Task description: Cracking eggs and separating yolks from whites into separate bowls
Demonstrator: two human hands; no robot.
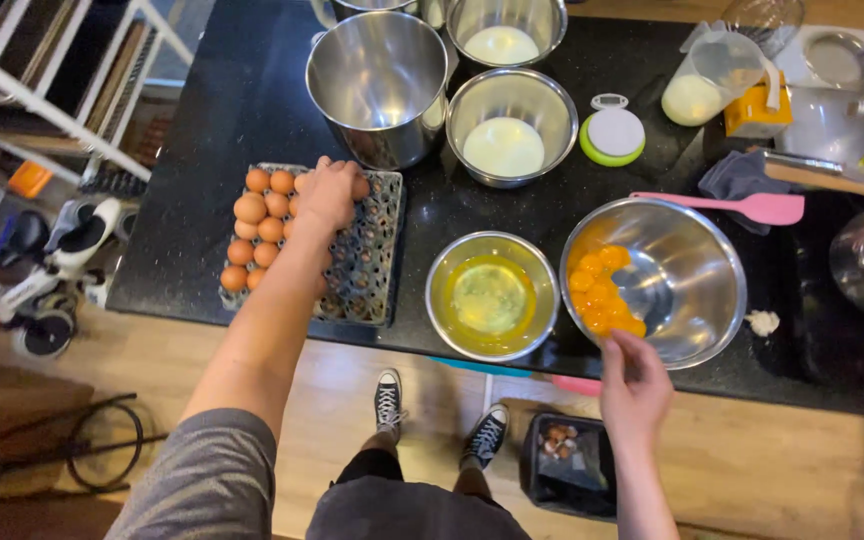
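My left hand reaches over a grey egg tray at the counter's front left, its fingers curled down on a brown egg among several brown eggs. My right hand is at the near rim of a large steel bowl that holds several orange yolks; its fingers are apart and hold nothing that I can see. Between the two hands stands a smaller steel bowl of clear egg white.
Behind stand a tall steel pot, two steel bowls of white liquid, a round green-rimmed scale, a measuring jug, a pink spatula. A bin with eggshells sits on the floor by my feet.
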